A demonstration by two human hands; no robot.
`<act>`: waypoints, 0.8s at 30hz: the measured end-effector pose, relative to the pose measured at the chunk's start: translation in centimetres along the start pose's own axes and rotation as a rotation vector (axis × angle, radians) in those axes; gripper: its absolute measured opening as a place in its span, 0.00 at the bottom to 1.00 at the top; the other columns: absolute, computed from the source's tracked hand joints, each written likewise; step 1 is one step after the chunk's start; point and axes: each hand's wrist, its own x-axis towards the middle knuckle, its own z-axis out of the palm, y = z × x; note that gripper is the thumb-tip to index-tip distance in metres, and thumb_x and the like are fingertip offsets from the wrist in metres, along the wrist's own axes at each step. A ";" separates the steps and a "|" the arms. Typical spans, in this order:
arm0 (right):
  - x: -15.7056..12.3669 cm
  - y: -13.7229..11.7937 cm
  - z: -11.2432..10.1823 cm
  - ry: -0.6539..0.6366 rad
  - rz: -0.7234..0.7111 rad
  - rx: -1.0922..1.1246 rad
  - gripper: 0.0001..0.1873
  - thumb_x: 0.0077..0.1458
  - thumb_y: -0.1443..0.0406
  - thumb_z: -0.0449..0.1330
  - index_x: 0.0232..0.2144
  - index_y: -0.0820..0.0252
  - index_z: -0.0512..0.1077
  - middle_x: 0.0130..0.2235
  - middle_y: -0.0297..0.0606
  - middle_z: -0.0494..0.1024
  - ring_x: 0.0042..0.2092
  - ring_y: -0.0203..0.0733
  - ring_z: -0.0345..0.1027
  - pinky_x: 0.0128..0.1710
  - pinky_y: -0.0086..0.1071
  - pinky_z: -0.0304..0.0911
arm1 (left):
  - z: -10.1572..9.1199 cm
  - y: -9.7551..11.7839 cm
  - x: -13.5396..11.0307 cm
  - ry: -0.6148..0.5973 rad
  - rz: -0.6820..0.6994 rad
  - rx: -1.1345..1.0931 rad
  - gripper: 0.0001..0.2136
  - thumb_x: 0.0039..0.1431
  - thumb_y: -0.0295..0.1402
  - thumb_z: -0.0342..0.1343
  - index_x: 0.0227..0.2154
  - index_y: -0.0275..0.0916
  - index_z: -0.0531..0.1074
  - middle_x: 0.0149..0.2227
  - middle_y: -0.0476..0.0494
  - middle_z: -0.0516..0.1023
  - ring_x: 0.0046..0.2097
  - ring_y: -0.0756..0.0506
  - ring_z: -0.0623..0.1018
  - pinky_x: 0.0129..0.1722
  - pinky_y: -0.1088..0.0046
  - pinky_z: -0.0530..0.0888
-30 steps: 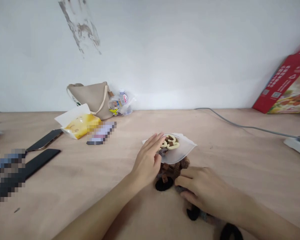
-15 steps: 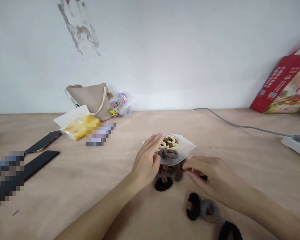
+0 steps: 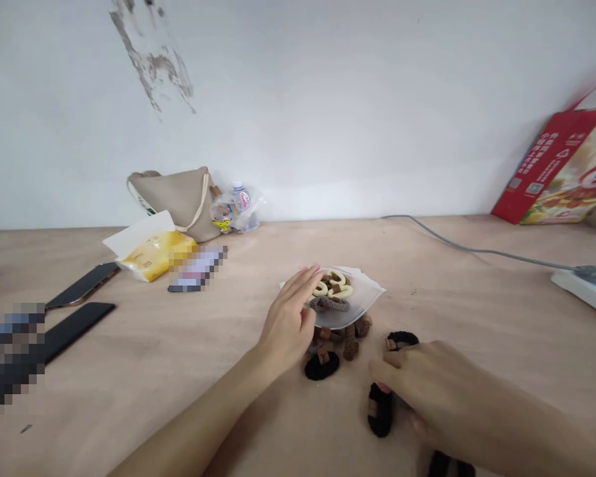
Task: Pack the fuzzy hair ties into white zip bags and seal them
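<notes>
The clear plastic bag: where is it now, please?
In the head view, the bag lies mid-table against the left hand, loose hair ties just below it.

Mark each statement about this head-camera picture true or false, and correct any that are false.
1. The left hand rests against a translucent plastic bag. True.
2. Cream and brown fabric hair ties lie inside that bag. True.
3. The right hand grips the red cardboard box. False: it is beside a fuzzy black hair tie; the box leans against the wall.
4. A beige fabric bag stands beside the white power strip. False: the bag is left of centre by the wall, the strip far right.
5. A grey cable runs to the power strip. True.
</notes>
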 end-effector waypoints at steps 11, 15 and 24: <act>2.0 2.4 -0.2 0.056 0.061 0.186 0.15 0.59 0.73 0.48 0.44 0.55 0.68 0.49 0.39 0.73 0.46 0.42 0.69 0.43 0.37 0.65 | -0.1 0.1 -0.1 0.002 -0.001 -0.018 0.29 0.50 0.18 0.41 0.57 0.37 0.63 0.60 0.42 0.64 0.62 0.44 0.62 0.61 0.59 0.61; 2.0 1.8 0.1 0.054 0.074 0.322 0.11 0.60 0.71 0.50 0.39 0.55 0.71 0.38 0.35 0.77 0.38 0.38 0.70 0.38 0.32 0.64 | -0.2 0.0 0.0 -0.004 -0.010 -0.021 0.29 0.50 0.19 0.40 0.56 0.34 0.63 0.60 0.41 0.64 0.62 0.44 0.62 0.61 0.60 0.60; 7.6 -4.5 3.5 -0.120 -0.031 0.037 0.08 0.51 0.74 0.56 0.33 0.62 0.72 0.31 0.41 0.77 0.32 0.45 0.69 0.22 0.32 0.57 | -1.2 -0.3 0.4 0.050 -0.088 -0.117 0.26 0.54 0.21 0.39 0.55 0.38 0.65 0.60 0.46 0.64 0.62 0.46 0.62 0.62 0.62 0.58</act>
